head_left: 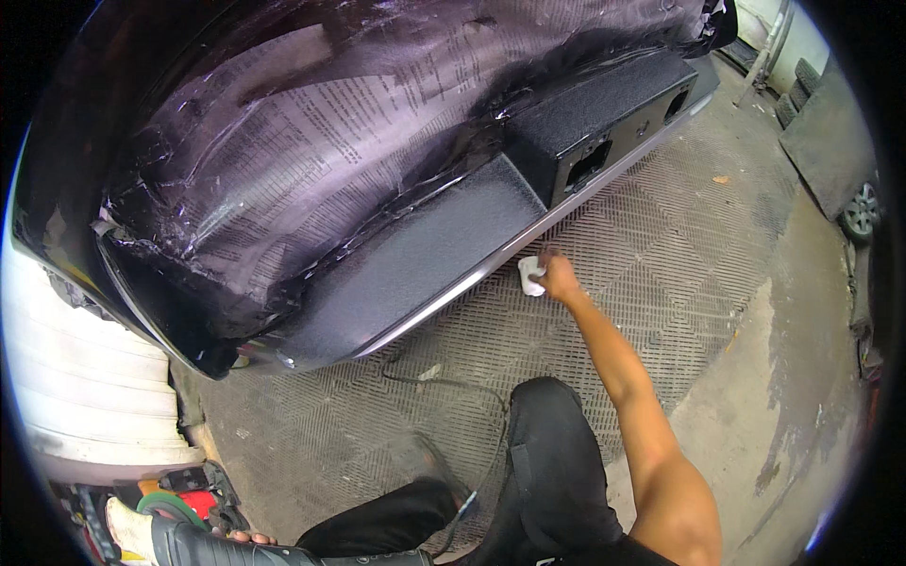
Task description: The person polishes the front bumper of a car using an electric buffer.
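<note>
My right hand [559, 277] is closed on a folded white cloth [530, 276], just below the lower edge of a black vehicle bumper [425, 236]. Whether the cloth touches the bumper, I cannot tell. At the lower left, the fingertips of my left hand [247, 537] curl over a long black-bodied power tool [212, 552] with a cream-coloured end. Most of that hand is hidden behind the tool. Above the bumper, the dark body panel [283, 141] is covered with printed paper or glossy film. The bumper has a textured top and a bright lower strip.
Grey slatted floor tiles [642, 274] lie under the bumper and border bare concrete [727, 424]. A dark cord [472, 385] loops over the tiles near my legs. At the lower left are a green disc [172, 507] and a red item [198, 503]. A wheel [860, 209] stands far right.
</note>
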Available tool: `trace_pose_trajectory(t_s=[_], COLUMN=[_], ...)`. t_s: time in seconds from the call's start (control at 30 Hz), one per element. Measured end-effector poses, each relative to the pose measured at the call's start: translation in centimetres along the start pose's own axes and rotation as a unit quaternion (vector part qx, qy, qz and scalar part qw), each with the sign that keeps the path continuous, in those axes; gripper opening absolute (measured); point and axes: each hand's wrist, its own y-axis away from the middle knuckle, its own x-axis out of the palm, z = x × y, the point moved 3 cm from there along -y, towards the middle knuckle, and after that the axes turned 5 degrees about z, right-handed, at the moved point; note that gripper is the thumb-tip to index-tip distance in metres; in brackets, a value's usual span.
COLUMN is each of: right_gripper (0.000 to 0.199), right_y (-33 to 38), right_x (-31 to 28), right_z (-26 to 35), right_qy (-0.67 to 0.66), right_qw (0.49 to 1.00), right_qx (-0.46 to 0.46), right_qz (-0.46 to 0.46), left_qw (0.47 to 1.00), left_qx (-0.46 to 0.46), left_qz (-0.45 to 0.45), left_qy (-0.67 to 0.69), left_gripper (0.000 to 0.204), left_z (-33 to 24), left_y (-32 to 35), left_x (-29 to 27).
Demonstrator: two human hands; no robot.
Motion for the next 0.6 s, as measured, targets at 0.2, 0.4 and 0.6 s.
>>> trace_pose_trajectory(t_s=[0.2, 0.4, 0.6], right_gripper=[0.050, 0.050, 0.053], right_y=[7.8, 7.6, 6.5], right_x=[0.1, 0.5, 1.2], right_z=[2.0, 1.8, 2.0], right_qy=[0.110, 0.184, 0.266], right_qw=[0.978, 0.978, 0.955], right_qx=[-0.179, -0.070, 0.007], right_qz=[-0.014, 0.070, 0.129], left_qw=[0.995, 0.996, 0.995], left_qx=[0.018, -0.030, -0.038], left_qz=[-0.095, -0.077, -0.081], left_qy=[-0.037, 0.021, 0.034], left_gripper=[0.084, 0.083, 0.082], left_z=[0.4, 0.9, 1.2], left_y=[-1.7, -3.2, -3.7], left_x=[2.0, 0.9, 0.9])
